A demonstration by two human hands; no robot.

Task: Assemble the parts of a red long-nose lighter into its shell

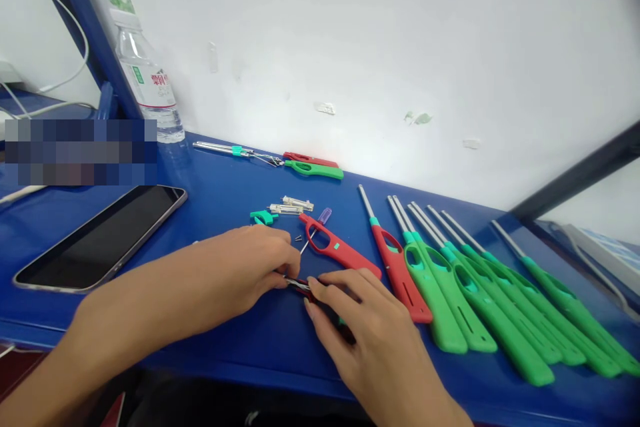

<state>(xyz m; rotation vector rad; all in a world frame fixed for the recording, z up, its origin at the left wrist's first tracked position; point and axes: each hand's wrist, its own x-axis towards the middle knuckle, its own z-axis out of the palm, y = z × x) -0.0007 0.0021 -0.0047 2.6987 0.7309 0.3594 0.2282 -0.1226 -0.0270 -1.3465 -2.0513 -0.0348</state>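
Head view, from the left: a phone (103, 240) with a dark screen lies on the blue desk (220, 190), well to the left of the left fingers, and beyond it a clear bottle (147, 73) with a red-and-white label stands against the wall. Past the fingers, near the wall, metal tubes (215, 147) with a green collar and loose wires lead towards a green handle shell (320, 171) and a red handle shell (317, 159) side by side. Just beyond the knuckles of the left hand (267, 257) lie a small green trigger piece (265, 217) and two clear narrow cartridges (287, 209). The left thumb and forefinger are nearly closed, pinching the end of thin silvery strands (299, 285). These run into a dark red piece (311, 296), held between the thumb and bent fingers of the right hand (373, 317), whose palm hides most of it; its exact form cannot be told. Just beyond both sets of fingertips are tiny screws (299, 238), a screwdriver with a purple handle (325, 216), and a red half-handle (345, 255) lying across its shaft. To the right of the right fingers, a red lighter (404, 283) with a metal nozzle lies first in a slanting row, followed by green lighters (500, 327), some overlapping, their nozzles pointing towards the wall.
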